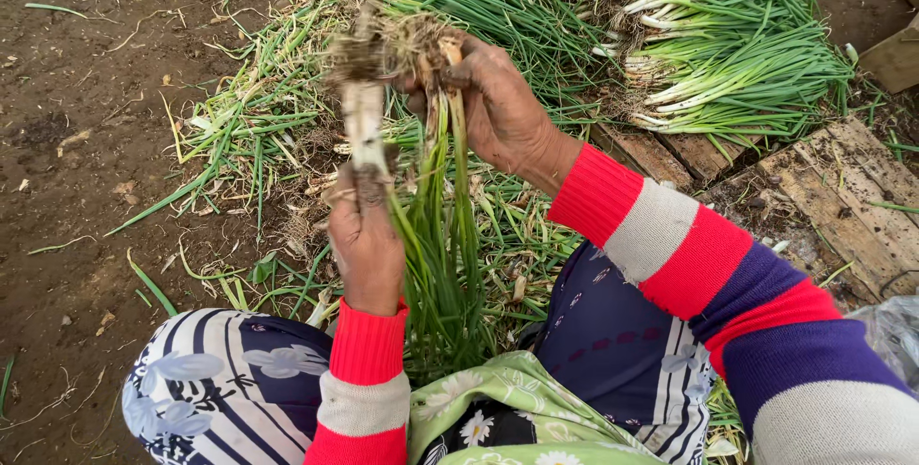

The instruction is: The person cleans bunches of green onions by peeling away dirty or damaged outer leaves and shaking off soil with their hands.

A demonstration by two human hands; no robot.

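Two soil-caked hands work one green-onion bunch (440, 235), roots up so dirt falls clear. Left hand (364, 235) closes round a white stalk (364, 121); right hand (503, 111) pinches the rooted ends (392, 44), near the cleaned bundles (737, 44).

Red, grey and purple striped sleeves (689, 254), floral skirt (220, 384), soil-smeared fingers (450, 68)
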